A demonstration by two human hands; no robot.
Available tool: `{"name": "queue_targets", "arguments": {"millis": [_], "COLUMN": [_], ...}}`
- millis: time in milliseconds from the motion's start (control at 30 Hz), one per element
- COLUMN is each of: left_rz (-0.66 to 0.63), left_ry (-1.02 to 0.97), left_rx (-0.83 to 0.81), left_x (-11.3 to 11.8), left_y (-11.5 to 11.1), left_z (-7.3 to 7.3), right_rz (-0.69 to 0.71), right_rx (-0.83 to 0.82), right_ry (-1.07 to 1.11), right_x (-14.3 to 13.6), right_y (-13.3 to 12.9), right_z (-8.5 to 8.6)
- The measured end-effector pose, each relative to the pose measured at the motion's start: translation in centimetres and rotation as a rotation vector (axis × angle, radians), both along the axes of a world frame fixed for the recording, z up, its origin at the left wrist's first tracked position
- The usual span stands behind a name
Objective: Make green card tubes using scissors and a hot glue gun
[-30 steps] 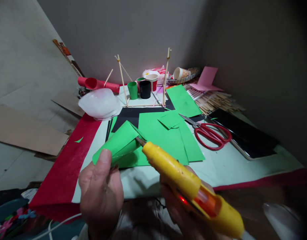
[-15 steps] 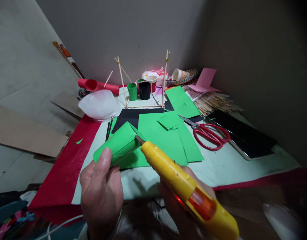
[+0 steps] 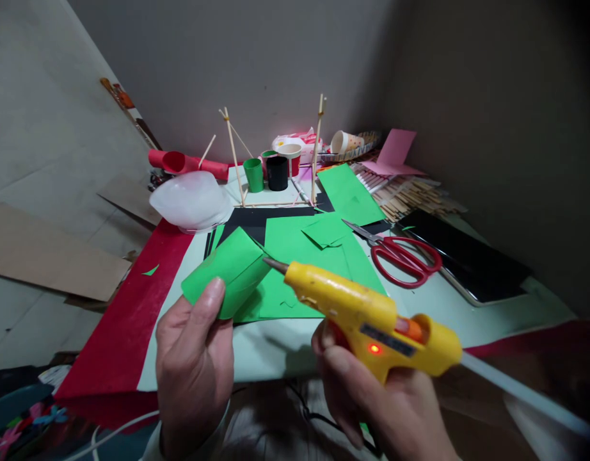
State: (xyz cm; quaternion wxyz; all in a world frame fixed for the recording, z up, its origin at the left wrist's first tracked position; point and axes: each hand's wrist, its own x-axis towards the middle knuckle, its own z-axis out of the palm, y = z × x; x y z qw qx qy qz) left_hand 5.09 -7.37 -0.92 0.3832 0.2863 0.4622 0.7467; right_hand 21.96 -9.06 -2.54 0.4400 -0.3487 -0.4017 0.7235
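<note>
My left hand (image 3: 194, 358) is closed on a rolled tube of green paper (image 3: 230, 272), the thumb pressing on its near end. A yellow hot glue gun (image 3: 343, 298) is gripped in my right hand (image 3: 372, 397). Its metal nozzle points left, close to the tube's right edge; whether they touch I cannot tell. A red light glows on the gun's side, and a pale glue stick (image 3: 520, 387) sticks out of the back. Beneath the tube lie several flat green paper sheets (image 3: 304, 275).
Red-handled scissors (image 3: 405, 259) and a black phone (image 3: 462, 256) lie at right. Behind stands a frame of thin sticks (image 3: 235, 157) with a green cup (image 3: 254, 175) and a black cup (image 3: 277, 173). A translucent white bowl (image 3: 192, 200) sits at left; bundled sticks (image 3: 410, 198) lie at back right.
The glue gun has swung from a steep slant to nearly level, its side now showing, and its nozzle has drawn back from inside the paper's edge. The green tube has turned slightly.
</note>
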Motion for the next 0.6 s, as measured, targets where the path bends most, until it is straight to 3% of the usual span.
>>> {"name": "queue_targets", "arguments": {"millis": [100, 267, 433, 500, 600], "left_rz": [-0.037, -0.075, -0.166, -0.174, -0.062], "left_ry": [-0.007, -0.070, -0.045, 0.180, 0.842], "left_rx": [0.002, -0.079, -0.112, -0.123, -0.110], "left_x": [-0.5, -3.0, -5.9, -7.1, -8.9], "left_y": [0.4, 1.5, 2.6, 3.1, 3.7], "left_z": [0.3, 1.7, 3.3, 3.8, 4.5], "right_rz": [-0.025, -0.096, 0.053, 0.128, 0.185], "right_rx": [-0.079, 0.121, 0.162, 0.124, 0.062], "right_ry": [0.045, 0.023, -0.041, -0.059, -0.061], "right_x": [0.3, 1.4, -0.4, -1.5, -2.2], "right_y": [1.2, 5.5, 11.4, 13.4, 15.6], "right_z": [1.6, 3.1, 3.7, 3.5, 3.0]}}
